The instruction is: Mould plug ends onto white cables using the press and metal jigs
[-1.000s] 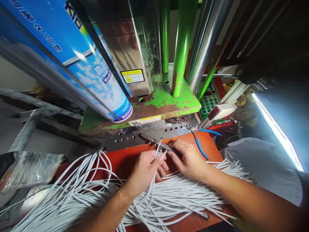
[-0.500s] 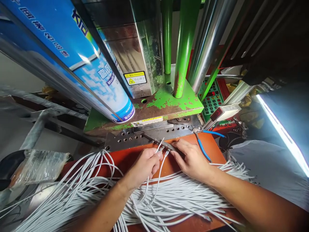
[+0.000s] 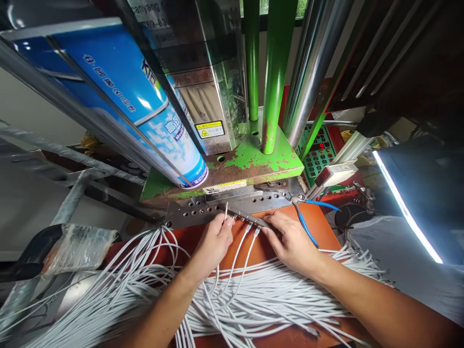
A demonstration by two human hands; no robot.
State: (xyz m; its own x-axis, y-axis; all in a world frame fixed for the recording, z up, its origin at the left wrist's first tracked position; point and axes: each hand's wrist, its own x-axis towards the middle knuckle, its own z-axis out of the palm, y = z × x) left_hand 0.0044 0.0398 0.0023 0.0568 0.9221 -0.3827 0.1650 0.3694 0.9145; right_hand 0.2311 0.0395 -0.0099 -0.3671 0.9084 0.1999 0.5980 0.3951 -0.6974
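Note:
My left hand is closed on a white cable, pinched between thumb and finger, with a short white length sticking up above them. Just beside those fingertips runs a narrow dark metal bar with small slots along it. My right hand grips the bar's right end, thumb below and fingers on top. Two white cables with metal plug ends sit in the bar's edge near my right thumb and curve down toward me. My left fingers partly hide the end of the cable they hold.
A thick pile of white cables covers the orange bench. Blue-handled pliers lie right of my right hand. Behind stand a drilled steel plate, a green press, a blue spray can and a control panel.
My left hand has moved a little left along the bar, away from my right hand. Two cables now show in the bar between my hands. The camera view has shifted slightly.

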